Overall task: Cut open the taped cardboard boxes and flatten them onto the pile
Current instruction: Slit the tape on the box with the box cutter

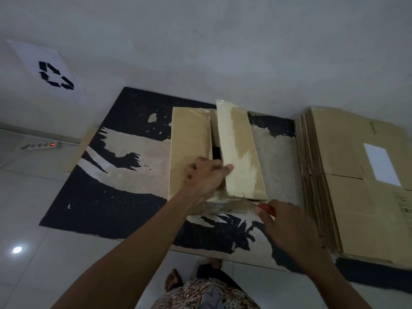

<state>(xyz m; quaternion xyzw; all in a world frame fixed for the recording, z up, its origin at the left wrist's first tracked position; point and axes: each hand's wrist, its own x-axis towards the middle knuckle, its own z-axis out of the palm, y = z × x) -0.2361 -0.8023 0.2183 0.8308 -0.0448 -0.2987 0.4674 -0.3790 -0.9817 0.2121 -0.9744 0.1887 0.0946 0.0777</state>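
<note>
A brown cardboard box [189,148] stands on a worn black table [107,197], its top seam slit open. Its right flap [240,152], with clear tape along its edge, is lifted. My left hand [206,175] grips the inner edge of that flap, thumb on top. My right hand [287,228] holds a red-handled cutter [266,208] at the box's near right corner, by the tape on the near side. A pile of flattened boxes [347,179] lies on the table to the right.
A white wall with a recycling-sign sheet [45,68] rises behind the table. A power strip [42,145] with a red light lies on the floor at left. My feet [172,281] stand on the white tiled floor below the table's near edge.
</note>
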